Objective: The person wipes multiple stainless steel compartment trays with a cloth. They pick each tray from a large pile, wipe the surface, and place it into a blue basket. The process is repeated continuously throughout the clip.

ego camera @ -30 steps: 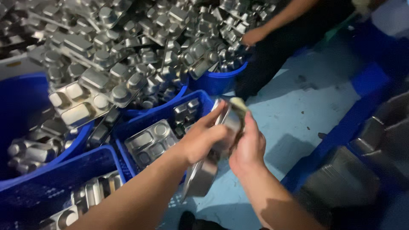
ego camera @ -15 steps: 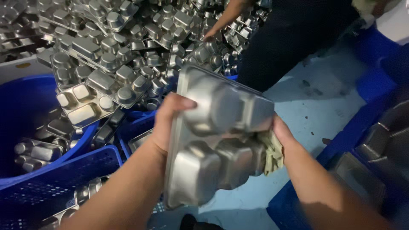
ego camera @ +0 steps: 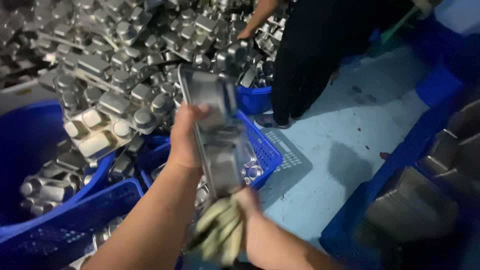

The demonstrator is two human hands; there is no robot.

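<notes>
Across the upper left of the view spreads a great heap of steel compartment trays, most lying bottom up and spilling over the rims of the containers beneath. Below it on the left stands a round blue tub with more trays inside, and in front of that a blue plastic crate. A second blue crate with a latticed wall sits on the pale blue floor, just behind the raised tray. At the far edge of the heap a co-worker in dark clothes stands with one hand on the pile. Held up over the second crate is a single steel tray, turned nearly edge-on and tilted. The left hand is clamped on its left rim, thumb over the upper face. The right hand is at the tray's lower end, fingers closed around a blurred yellowish scrubbing cloth that is touching the tray's bottom edge.
</notes>
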